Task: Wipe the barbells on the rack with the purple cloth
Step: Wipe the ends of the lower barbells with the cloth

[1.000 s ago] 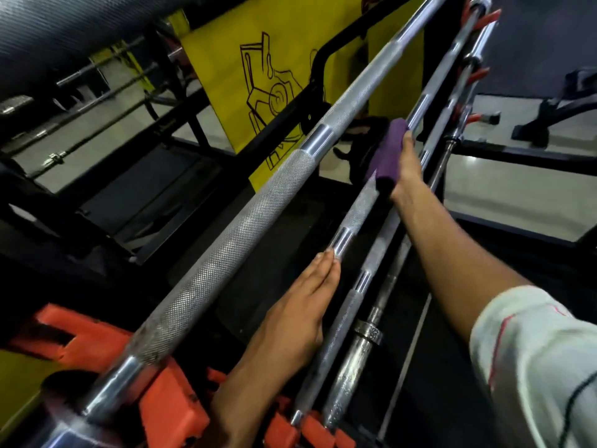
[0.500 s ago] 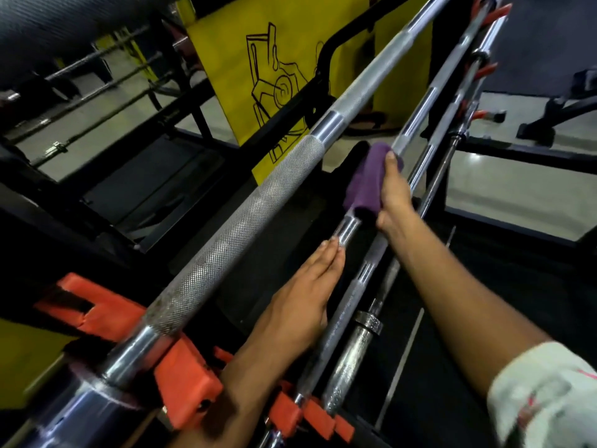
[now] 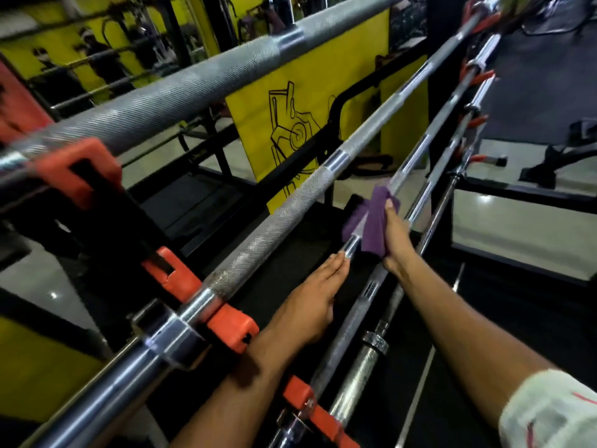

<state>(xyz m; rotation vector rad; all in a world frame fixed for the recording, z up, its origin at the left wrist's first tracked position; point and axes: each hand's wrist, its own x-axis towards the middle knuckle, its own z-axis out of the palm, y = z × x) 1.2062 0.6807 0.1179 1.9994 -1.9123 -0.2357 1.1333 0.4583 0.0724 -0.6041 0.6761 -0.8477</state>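
The purple cloth [image 3: 371,221] has come back down the bar since a moment ago, sliding nearer the person and closing on the left hand [image 3: 310,305], which has kept its place. The right hand [image 3: 395,240] grips the cloth, fingers curled round it and thumb along its upper edge, and the cloth is wrapped over the thin barbell [image 3: 416,156] that runs up and away toward the far end of the rack. One corner of the cloth flares loose on the left side of that bar. The left hand lies flat along the same barbell just below the cloth, fingers straight and pressed together, their tips almost touching the bare chrome section beside the cloth. To the left of this bar sits a thicker knurled barbell [image 3: 290,205], resting in an orange cradle [image 3: 232,328] of the black rack [image 3: 442,92]. Higher and further left is another knurled barbell [image 3: 193,85], slightly blurred. To the right of the wiped bar lie two more slim chrome bars [image 3: 452,147]. Behind the rack stands a yellow panel [image 3: 323,92] with a black line drawing. A white sleeve [image 3: 549,415] covers the right upper arm.
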